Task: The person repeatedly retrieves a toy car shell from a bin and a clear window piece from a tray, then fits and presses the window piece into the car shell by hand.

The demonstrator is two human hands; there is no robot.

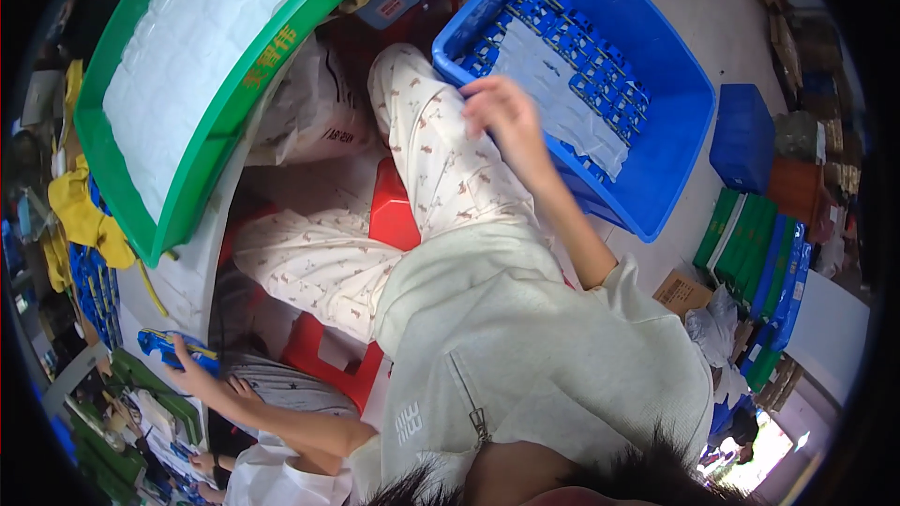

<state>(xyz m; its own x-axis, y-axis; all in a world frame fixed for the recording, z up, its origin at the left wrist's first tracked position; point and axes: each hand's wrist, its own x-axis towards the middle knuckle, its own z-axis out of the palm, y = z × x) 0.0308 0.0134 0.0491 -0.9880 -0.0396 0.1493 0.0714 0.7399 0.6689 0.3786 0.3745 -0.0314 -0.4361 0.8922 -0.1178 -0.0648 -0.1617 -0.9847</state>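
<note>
My left hand (190,377), at the lower left by the table edge, has its fingers closed on a blue packet with yellow edging (167,343). Its exact kind is hard to make out. Over my right knee, at the near wall of a large blue bin (680,131), hovers my right hand (504,112); its fingers are loosely bent, apart and slightly blurred, with nothing seen in them. Inside the bin lie rows of small blue-and-yellow packets (600,75), partly covered by a whitish sheet (539,70).
A green tub (150,234) full of clear plastic bags stands on the table at left, near yellow cloth (82,206). I sit on a red stool (389,206). Close by at lower left, a co-worker's hand (244,388) rests on patterned trousers. Stacked green crates (745,244) stand at right.
</note>
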